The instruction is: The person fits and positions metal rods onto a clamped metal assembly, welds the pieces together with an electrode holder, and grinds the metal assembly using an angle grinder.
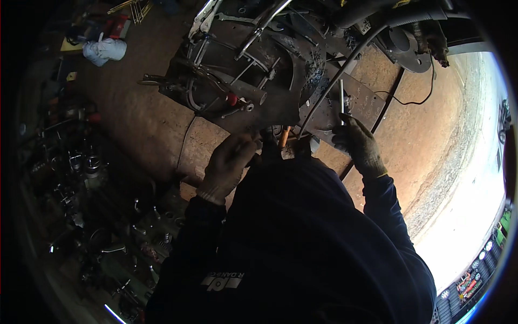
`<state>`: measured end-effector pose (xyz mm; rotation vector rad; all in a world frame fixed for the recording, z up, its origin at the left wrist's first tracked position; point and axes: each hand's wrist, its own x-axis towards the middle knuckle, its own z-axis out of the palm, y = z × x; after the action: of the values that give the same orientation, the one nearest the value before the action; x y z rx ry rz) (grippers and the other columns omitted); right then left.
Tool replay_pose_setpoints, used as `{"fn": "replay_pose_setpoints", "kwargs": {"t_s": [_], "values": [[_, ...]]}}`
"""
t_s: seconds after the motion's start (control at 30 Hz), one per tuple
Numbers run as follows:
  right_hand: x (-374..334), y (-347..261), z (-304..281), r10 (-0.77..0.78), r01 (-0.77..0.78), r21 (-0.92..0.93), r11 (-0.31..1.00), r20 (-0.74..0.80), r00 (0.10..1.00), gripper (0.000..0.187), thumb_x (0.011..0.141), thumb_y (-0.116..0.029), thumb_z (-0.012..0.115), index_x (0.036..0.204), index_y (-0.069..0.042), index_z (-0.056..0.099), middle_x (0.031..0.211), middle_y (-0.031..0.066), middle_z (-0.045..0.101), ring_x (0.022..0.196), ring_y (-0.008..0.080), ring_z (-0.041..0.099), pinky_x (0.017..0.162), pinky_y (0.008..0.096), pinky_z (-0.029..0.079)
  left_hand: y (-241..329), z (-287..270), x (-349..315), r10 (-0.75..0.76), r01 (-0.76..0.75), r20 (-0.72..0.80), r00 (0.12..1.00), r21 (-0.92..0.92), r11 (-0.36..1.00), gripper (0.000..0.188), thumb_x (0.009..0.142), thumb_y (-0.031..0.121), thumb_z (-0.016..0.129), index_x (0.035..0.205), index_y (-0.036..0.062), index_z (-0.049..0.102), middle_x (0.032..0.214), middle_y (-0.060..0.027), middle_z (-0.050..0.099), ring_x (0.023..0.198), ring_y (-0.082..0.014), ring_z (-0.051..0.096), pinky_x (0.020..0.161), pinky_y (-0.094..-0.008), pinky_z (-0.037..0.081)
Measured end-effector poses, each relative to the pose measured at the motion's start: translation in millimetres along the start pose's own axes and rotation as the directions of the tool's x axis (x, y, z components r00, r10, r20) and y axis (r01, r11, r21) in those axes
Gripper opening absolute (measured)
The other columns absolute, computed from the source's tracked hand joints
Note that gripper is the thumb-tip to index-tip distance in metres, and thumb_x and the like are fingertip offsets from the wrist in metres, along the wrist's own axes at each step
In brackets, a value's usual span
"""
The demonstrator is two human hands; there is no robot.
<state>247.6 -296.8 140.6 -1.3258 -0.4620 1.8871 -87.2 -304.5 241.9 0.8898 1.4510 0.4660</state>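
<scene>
My right hand, in a work glove, is closed around the lower end of a slim pale metal rod. The rod points away from me over the right part of a dark metal workbench. My left hand, also gloved, is held in front of my body near the bench's front edge. Its fingers are curled together; shadow hides whatever may be in them. Between the hands, low by the bench edge, shows an orange handle. A dark cable curves across the bench just left of the rod.
Locking pliers, a wrench and several clamps and metal bars crowd the bench. A red-knobbed tool lies nearer me. Dark machinery stands at left, beside the brown floor. Bright outdoor ground shows at right.
</scene>
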Motion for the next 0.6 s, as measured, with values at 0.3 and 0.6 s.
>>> {"fn": "replay_pose_setpoints", "kwargs": {"t_s": [0.3, 0.6], "values": [[-39, 6, -65, 0.077, -0.081, -0.069, 0.994, -0.049, 0.996, 0.044, 0.104, -0.035, 0.060, 0.135, -0.002, 0.057, 0.104, 0.0077, 0.070, 0.085, 0.0152, 0.069, 0.075, 0.0285, 0.056, 160, 31, -51, 0.665, -0.657, -0.060, 0.745, 0.110, 0.746, 0.029, 0.101, 0.014, 0.055, 0.124, -0.0034, 0.061, 0.103, -0.0120, 0.069, 0.085, -0.0194, 0.068, 0.075, -0.0349, 0.060], [38, -139, 56, -0.283, 0.289, -0.052, 0.956, 0.106, 0.953, 0.053, 0.102, -0.039, 0.064, 0.139, -0.002, 0.055, 0.111, 0.0083, 0.069, 0.096, 0.0135, 0.067, 0.085, 0.0284, 0.056, 121, 79, -48, 0.862, -0.854, -0.069, 0.502, 0.116, 0.507, 0.026, 0.094, 0.002, 0.066, 0.120, 0.0024, 0.064, 0.095, -0.0106, 0.072, 0.079, -0.0181, 0.070, 0.068, -0.0333, 0.057]]}}
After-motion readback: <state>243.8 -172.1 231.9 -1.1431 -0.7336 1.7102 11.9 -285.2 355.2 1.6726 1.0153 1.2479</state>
